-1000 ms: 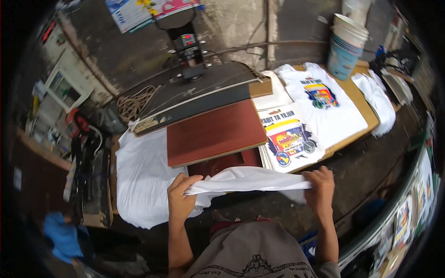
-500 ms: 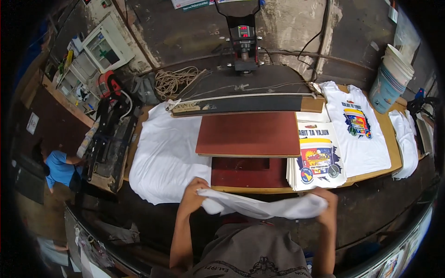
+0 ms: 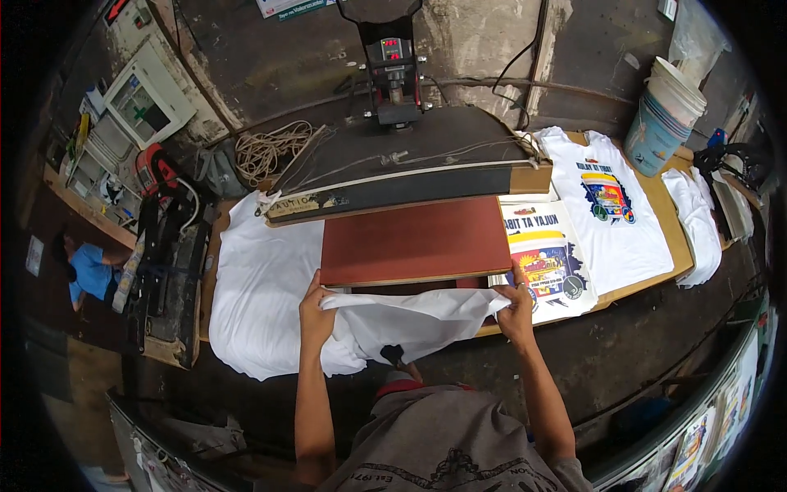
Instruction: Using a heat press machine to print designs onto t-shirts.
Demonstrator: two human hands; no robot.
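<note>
My left hand [image 3: 316,315] and my right hand [image 3: 515,312] each grip one end of a white T-shirt [image 3: 414,320]. It hangs stretched between them at the front edge of the heat press's reddish-brown board [image 3: 414,246]. Behind that board sits the press's dark upper plate [image 3: 410,193]. Beside my left hand, a pile of plain white shirts [image 3: 262,287] covers the table. Close to my right hand is a stack of printed transfer sheets [image 3: 548,266] with a colourful bucket design. The thumbs and fingers are closed on the cloth; part of the lower board is hidden behind it.
A printed white T-shirt [image 3: 611,215] lies flat on the right, with folded white cloth [image 3: 695,225] beyond it. Stacked buckets [image 3: 664,119] stand at the far right. Coiled rope [image 3: 275,152] and another machine [image 3: 168,271] are leftward. A person in blue [image 3: 90,269] is at far left.
Both hands have moved forward and up with the white T-shirt, from near my body to the front of the press. The cloth now hangs more spread out. The view has shifted slightly.
</note>
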